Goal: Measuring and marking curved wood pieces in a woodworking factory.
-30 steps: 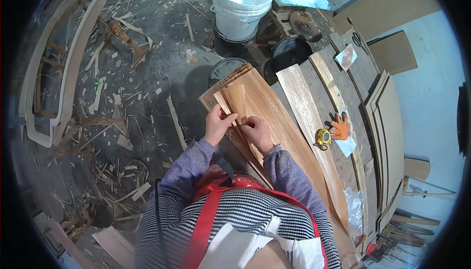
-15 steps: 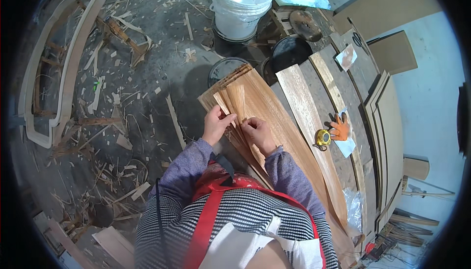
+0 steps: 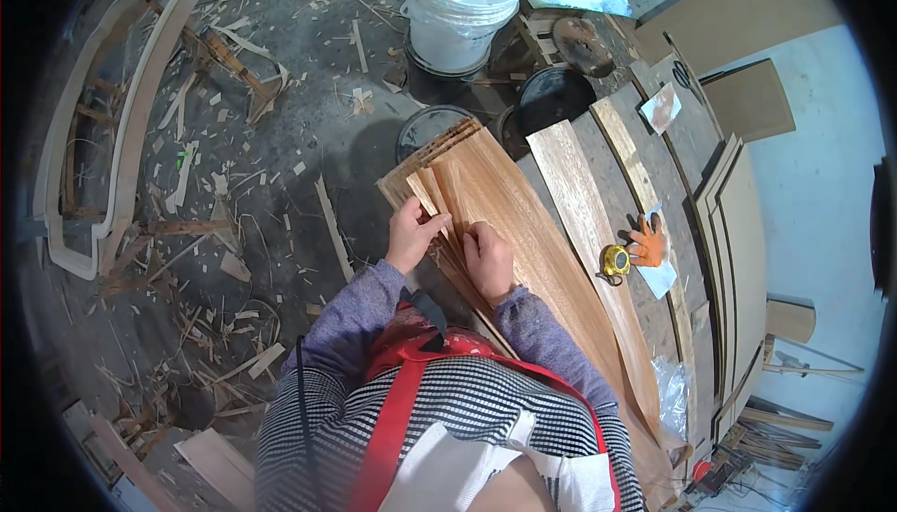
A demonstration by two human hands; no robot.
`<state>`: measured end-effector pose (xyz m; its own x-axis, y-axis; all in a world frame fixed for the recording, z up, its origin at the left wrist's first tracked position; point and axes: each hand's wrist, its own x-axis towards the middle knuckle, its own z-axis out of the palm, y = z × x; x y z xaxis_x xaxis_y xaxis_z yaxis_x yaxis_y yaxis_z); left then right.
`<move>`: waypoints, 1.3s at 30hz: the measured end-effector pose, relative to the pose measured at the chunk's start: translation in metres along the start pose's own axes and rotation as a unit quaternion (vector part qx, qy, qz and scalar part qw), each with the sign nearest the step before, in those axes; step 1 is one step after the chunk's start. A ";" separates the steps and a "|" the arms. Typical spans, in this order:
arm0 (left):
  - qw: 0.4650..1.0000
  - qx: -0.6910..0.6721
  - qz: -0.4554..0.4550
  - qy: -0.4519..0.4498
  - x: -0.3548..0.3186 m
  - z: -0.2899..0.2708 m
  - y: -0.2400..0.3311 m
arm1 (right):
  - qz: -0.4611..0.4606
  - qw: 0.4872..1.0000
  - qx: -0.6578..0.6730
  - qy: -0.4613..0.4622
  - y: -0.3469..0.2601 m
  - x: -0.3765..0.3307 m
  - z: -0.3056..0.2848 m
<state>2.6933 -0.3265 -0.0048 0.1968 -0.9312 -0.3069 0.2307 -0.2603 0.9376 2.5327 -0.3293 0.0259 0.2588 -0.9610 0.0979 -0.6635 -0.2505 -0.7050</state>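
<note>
We see the narrow pale-tan wooden strip [image 3: 423,191] between our 2 hands, its long axis slanting from far left to near right. Our left hand [image 3: 409,239] is nearer, thumb and fingers pinching it. Our right hand [image 3: 491,261] curls its fingers close together over the broad brown wood sheet [image 3: 528,218]; whether they grip anything, we cannot tell.

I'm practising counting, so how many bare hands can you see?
2. The left hand is at a thin wood strip; the right hand is just to its right, by the wide brown board. Others could be out of view.
</note>
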 end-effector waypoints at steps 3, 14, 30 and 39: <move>1.000 0.007 0.002 0.005 0.000 0.000 -0.001 | -0.005 1.000 -0.007 0.000 -0.001 0.001 -0.001; 1.000 0.001 0.017 -0.002 0.001 -0.001 -0.001 | -0.019 1.000 0.013 -0.002 -0.004 0.001 -0.002; 1.000 0.025 0.003 -0.013 -0.001 0.000 0.001 | -0.035 0.999 -0.025 -0.010 -0.013 0.005 -0.015; 0.997 -0.051 -0.003 -0.055 0.003 0.007 0.014 | 0.003 1.000 -0.022 -0.013 -0.019 0.002 -0.015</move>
<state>2.6900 -0.3350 0.0084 0.0905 -0.9536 -0.2870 0.3276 -0.2437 0.9129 2.5351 -0.3281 0.0500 0.2722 -0.9594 0.0746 -0.6956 -0.2497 -0.6736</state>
